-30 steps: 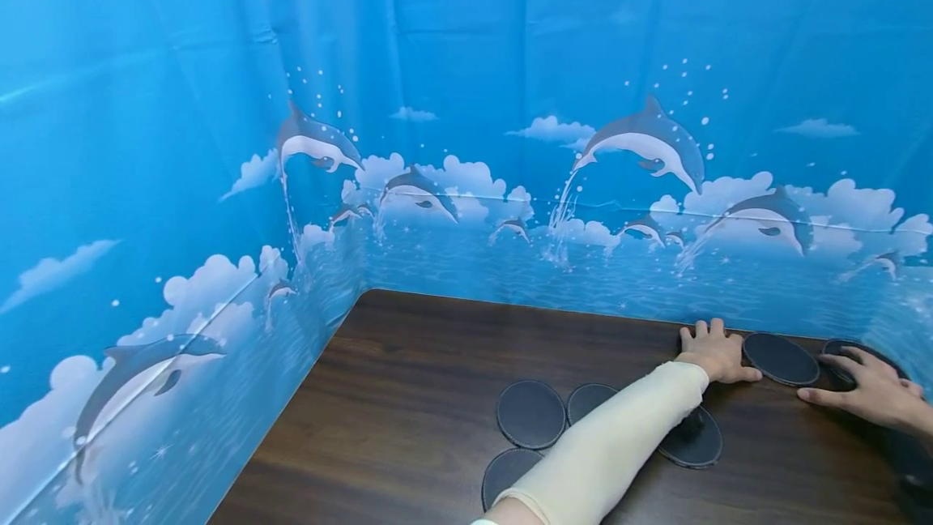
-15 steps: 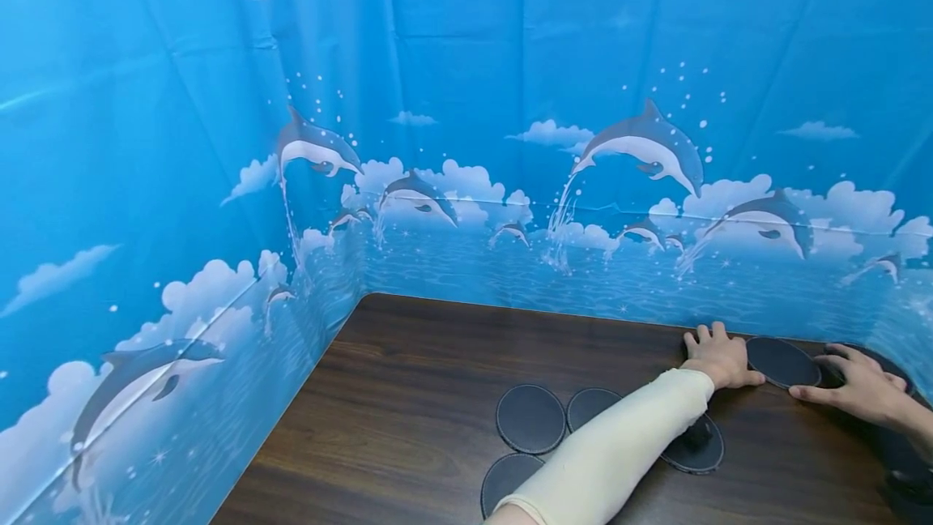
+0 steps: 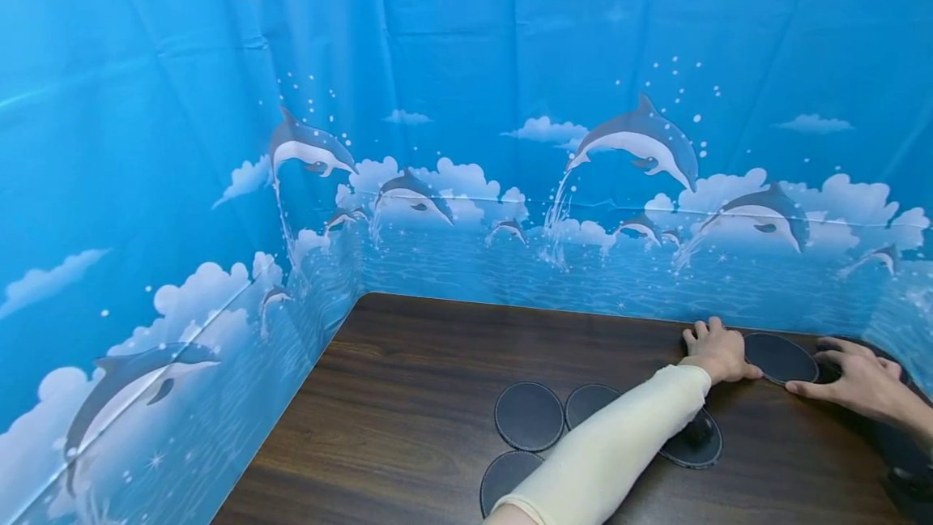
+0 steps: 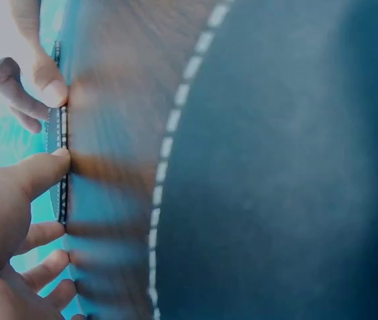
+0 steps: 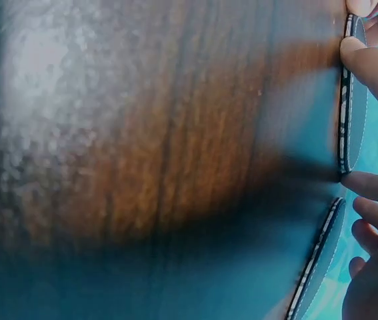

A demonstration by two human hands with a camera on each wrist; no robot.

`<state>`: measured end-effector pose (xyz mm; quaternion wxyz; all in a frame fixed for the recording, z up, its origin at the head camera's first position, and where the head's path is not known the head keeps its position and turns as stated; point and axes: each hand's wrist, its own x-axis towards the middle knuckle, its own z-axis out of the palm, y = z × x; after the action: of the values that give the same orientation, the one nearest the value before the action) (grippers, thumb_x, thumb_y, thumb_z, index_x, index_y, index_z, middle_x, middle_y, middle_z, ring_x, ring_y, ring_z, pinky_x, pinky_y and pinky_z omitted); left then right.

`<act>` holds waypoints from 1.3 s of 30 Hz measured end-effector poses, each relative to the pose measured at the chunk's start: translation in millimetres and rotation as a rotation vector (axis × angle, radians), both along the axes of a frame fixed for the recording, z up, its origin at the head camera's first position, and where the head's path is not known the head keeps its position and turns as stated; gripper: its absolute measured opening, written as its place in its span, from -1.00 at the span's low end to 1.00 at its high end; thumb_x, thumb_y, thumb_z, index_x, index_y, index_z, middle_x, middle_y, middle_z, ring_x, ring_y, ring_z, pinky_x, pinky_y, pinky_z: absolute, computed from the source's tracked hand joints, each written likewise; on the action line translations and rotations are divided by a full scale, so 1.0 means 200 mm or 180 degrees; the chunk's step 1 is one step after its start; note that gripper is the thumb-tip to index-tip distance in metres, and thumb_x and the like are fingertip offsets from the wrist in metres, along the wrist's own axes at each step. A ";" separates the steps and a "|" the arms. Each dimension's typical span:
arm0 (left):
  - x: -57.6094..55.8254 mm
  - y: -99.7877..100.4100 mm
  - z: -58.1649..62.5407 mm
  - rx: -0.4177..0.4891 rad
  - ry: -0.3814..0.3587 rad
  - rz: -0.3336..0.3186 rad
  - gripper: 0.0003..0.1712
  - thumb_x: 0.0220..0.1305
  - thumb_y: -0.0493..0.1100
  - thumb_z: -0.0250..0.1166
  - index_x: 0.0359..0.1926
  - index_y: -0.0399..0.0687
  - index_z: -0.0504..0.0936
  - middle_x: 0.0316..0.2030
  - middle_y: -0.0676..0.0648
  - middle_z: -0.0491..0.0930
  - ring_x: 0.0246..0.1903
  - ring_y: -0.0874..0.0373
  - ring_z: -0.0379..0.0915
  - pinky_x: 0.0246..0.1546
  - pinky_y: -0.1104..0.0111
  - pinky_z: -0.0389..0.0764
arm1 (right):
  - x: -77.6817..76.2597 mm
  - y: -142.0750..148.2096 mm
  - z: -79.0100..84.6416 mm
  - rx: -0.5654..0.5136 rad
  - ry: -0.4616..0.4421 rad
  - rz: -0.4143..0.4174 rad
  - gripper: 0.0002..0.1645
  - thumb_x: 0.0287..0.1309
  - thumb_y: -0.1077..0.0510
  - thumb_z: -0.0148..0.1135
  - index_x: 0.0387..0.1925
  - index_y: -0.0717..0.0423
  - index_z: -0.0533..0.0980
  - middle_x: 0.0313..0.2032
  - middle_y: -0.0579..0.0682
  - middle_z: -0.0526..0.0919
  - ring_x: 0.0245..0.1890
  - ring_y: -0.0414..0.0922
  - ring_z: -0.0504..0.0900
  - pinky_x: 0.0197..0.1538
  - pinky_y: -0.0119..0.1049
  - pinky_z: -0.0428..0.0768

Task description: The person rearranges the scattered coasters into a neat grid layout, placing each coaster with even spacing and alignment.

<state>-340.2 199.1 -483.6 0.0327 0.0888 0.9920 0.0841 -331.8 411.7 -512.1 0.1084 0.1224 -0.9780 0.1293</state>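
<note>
a black disc [image 3: 780,358] lies between the left hand [image 3: 717,353] and right hand [image 3: 860,379] on a brown wooden table [image 3: 394,387].

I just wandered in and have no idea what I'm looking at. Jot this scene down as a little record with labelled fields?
Surface: dark wood-grain table
Backdrop: blue sheet printed with dolphins and clouds
Left hand: at the far edge, touching a black disc
Right hand: touching the same disc from its other side
Disc beyond: another disc, partly hidden by the right hand
Nearer discs: four visible, three partly covered by the pale sleeve
</note>
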 end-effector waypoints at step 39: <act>0.11 -0.57 0.18 0.0574 0.0586 -0.0912 -0.47 0.00 0.49 0.45 -0.16 0.32 0.69 0.05 0.35 0.44 0.04 0.45 0.28 0.06 0.41 0.25 | 0.22 -0.34 0.20 -0.0738 0.0352 0.0580 0.21 -0.14 -0.16 0.67 0.36 0.45 0.29 0.04 0.59 0.47 0.10 0.58 0.27 -0.09 0.62 0.20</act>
<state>-318.9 85.2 -447.8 -0.0546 0.2391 0.9564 0.1586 -288.2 344.0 -471.4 0.1634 0.2043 -0.9339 0.2436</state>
